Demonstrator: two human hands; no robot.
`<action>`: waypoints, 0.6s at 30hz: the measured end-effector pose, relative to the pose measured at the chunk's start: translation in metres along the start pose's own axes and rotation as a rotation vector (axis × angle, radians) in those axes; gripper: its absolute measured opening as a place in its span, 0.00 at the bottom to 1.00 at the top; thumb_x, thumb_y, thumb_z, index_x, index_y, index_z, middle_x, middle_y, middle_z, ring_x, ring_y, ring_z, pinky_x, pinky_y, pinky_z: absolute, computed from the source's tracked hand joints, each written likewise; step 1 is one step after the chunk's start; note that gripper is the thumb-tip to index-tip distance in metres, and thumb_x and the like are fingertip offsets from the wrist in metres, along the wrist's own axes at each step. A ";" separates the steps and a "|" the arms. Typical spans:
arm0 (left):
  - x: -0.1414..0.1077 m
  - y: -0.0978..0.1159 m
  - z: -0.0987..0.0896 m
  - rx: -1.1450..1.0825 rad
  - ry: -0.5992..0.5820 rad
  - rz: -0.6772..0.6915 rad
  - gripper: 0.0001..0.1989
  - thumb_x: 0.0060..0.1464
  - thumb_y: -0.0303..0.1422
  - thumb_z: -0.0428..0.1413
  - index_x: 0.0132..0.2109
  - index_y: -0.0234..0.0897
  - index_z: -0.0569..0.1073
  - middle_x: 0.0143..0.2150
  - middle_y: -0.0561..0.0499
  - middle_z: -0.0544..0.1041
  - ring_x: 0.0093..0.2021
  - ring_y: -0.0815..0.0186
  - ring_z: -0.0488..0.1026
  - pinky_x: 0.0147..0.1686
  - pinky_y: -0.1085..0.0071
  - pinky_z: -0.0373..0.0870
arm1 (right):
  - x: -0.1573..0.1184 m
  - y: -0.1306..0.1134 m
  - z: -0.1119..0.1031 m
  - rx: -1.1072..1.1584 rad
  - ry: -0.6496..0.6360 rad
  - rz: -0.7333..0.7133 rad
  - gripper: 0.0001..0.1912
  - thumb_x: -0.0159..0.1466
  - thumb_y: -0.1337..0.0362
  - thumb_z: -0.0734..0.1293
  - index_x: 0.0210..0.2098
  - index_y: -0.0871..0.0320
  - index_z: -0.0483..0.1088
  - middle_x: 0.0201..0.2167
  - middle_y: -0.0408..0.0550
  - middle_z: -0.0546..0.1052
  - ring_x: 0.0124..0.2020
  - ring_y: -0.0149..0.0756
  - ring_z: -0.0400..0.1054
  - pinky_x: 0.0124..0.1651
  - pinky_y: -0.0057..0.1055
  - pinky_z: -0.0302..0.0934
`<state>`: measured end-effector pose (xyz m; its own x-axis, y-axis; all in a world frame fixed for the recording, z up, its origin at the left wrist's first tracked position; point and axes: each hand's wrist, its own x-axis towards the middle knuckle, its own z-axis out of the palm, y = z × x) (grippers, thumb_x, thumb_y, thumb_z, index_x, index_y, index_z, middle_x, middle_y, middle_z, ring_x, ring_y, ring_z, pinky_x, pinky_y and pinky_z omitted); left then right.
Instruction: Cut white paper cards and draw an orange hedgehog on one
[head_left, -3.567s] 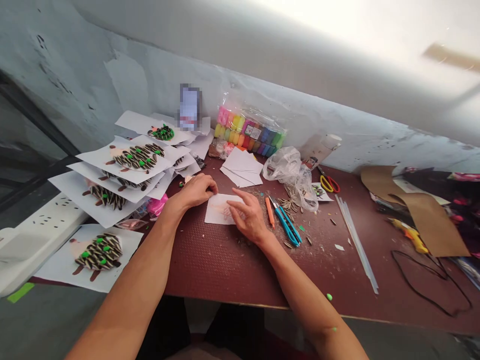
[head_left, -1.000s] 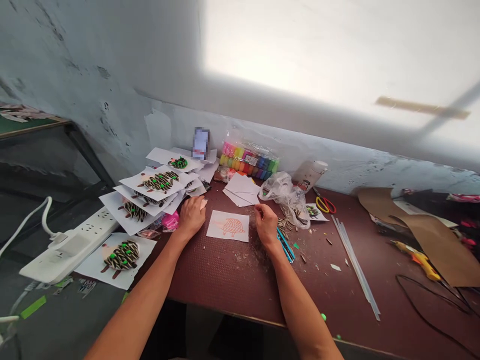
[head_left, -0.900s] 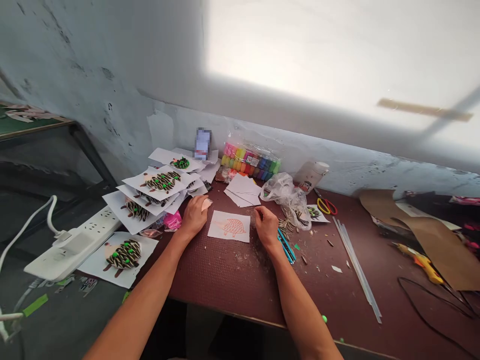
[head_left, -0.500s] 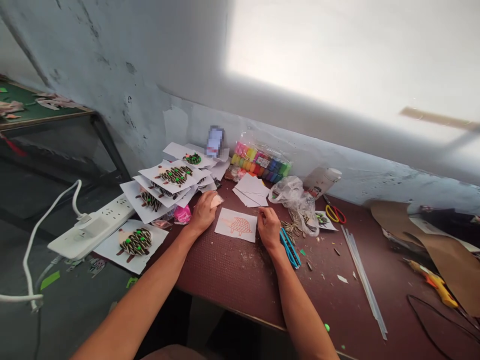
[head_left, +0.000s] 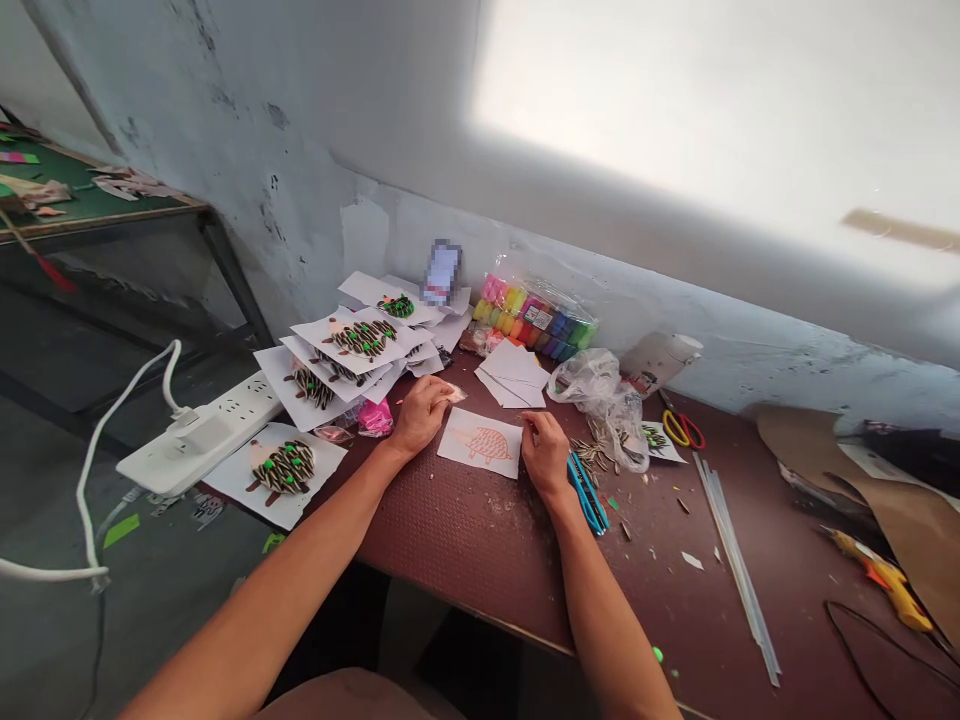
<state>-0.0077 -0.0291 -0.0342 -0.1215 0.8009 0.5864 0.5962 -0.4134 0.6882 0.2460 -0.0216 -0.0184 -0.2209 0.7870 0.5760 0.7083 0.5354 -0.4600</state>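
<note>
A white card (head_left: 459, 455) with an orange hedgehog drawing lies on the brown table between my hands. My left hand (head_left: 420, 415), just beyond the card's left corner, is closed on a small clear bag of peach-coloured clay (head_left: 454, 394), partly hidden by the fingers. At the card's right edge, my right hand (head_left: 546, 452) has its fingers curled together; what they hold, if anything, cannot be made out. Beside the right wrist lie a blue cutter (head_left: 588, 495) and a pile of striped sunflower seeds (head_left: 594, 455).
Hedgehog cards (head_left: 360, 335) are stacked at the back left, near a power strip (head_left: 199, 435). Blank paper (head_left: 512, 375), a pack of coloured clay (head_left: 536, 318) and a plastic bag (head_left: 622, 415) stand behind. Scissors (head_left: 681, 425), clear glue sticks (head_left: 739, 570) and a yellow glue gun (head_left: 881, 578) lie right.
The view has shifted slightly, moving the scene right. My left hand has turned, and the clay bag now shows at its fingertips. My right hand stays by the card's right edge.
</note>
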 end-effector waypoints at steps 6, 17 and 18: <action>0.001 -0.001 -0.001 0.073 0.090 -0.003 0.14 0.56 0.27 0.57 0.50 0.36 0.76 0.59 0.42 0.71 0.62 0.55 0.69 0.62 0.55 0.68 | 0.000 -0.001 -0.001 -0.014 -0.025 0.005 0.12 0.67 0.69 0.59 0.40 0.58 0.75 0.37 0.52 0.77 0.37 0.39 0.71 0.43 0.33 0.64; -0.005 -0.002 0.005 0.110 -0.203 0.081 0.13 0.56 0.25 0.52 0.40 0.38 0.81 0.51 0.43 0.81 0.61 0.53 0.71 0.64 0.47 0.65 | 0.000 -0.006 -0.004 -0.037 -0.050 -0.016 0.13 0.67 0.70 0.59 0.40 0.58 0.75 0.36 0.52 0.78 0.38 0.39 0.72 0.42 0.31 0.63; -0.005 0.001 0.004 0.088 -0.187 0.079 0.13 0.57 0.25 0.51 0.40 0.38 0.81 0.49 0.43 0.81 0.59 0.55 0.73 0.63 0.48 0.66 | 0.000 -0.006 -0.005 -0.041 -0.052 -0.018 0.13 0.67 0.71 0.59 0.40 0.58 0.75 0.36 0.52 0.78 0.37 0.39 0.72 0.42 0.31 0.63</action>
<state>-0.0029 -0.0318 -0.0381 0.0732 0.8372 0.5420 0.6662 -0.4455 0.5981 0.2449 -0.0268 -0.0124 -0.2678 0.7925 0.5480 0.7305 0.5378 -0.4208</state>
